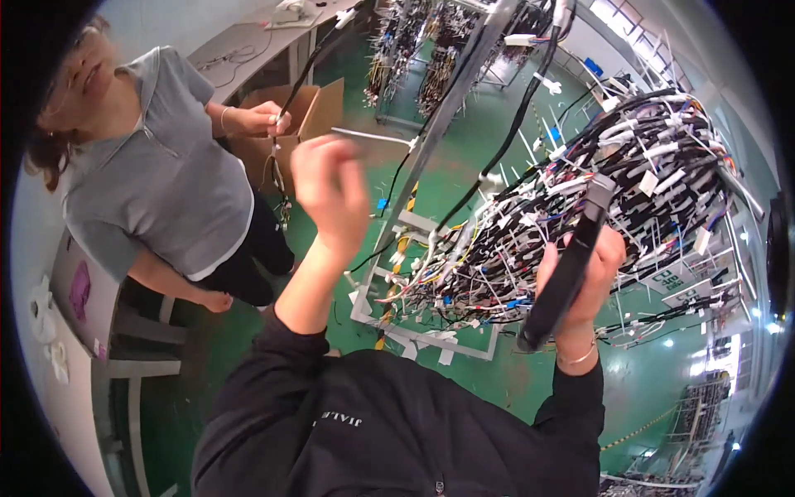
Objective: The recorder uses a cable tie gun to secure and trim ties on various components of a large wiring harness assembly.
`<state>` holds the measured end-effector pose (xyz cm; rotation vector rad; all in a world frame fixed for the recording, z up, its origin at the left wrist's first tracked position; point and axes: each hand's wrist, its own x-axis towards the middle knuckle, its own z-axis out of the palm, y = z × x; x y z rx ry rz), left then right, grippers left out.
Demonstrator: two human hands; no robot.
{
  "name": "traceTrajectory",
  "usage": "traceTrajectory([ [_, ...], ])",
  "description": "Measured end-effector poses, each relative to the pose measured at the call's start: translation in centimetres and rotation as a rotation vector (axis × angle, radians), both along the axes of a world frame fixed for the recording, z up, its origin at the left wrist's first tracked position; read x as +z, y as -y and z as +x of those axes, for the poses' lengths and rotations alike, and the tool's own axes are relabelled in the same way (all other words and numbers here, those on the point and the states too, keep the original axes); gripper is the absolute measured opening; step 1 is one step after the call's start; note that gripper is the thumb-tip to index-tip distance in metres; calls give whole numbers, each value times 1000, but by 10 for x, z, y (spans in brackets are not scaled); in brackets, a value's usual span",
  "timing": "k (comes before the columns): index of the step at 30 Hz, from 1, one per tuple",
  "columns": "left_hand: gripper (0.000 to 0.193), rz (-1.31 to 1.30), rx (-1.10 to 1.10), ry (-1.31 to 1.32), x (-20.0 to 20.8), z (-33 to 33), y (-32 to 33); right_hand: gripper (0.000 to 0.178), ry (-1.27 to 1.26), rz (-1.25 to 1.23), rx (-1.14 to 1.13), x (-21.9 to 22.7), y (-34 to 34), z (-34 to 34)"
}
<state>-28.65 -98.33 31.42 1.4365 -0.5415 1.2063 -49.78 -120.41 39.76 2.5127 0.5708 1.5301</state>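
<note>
My right hand (590,277) is wrapped round a long black hand tool (563,282) with a grey squared end, which tilts up and to the right. It is held in front of a thick mass of wire harnesses (654,182), black and white cables with many loose ends and white connectors. My left hand (333,199) is raised left of the metal rack, blurred by motion. Its fingers are bent and apart, and nothing shows in them. A single black harness (517,124) hangs down between my hands along the rack.
A metal frame rack (431,132) carries the harnesses. At the left a person in a grey top (166,166) holds a dark cable (298,91) beside a cardboard box (323,112). Tables (248,58) line the left side. More harness racks (426,62) stand behind on the green floor.
</note>
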Motion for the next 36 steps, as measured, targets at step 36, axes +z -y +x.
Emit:
traceTrajectory([
  [36,16,-229,-903,-559,-27,-67,-22,43,-827,517,95,-32,-87,-2],
])
